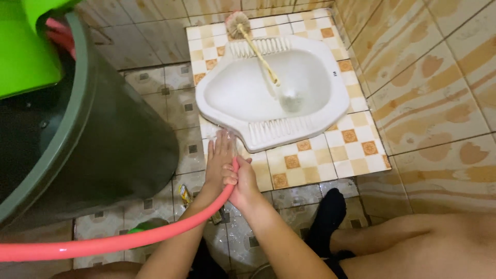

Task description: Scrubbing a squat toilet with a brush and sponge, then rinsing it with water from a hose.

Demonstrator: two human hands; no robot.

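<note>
One view only — from the person's head, looking steeply down and forward at the tiled floor (155,88). It sits close above both forearms, with the squat toilet (227,93) farther ahead — upper centre.

A small yellow wrapper (184,195) lies crumpled on the wet floor tiles (155,93) beside the dark bin (119,144).

We see the squat toilet (268,93) set in the floor (155,93) ahead, a brush (253,44) lying across its bowl. Left of it stands a large bin (103,134), and the wall (439,77) rises on the right. Just before the toilet's near edge, our hands hold the hose (103,243), which runs off left in front of the bin.
</note>
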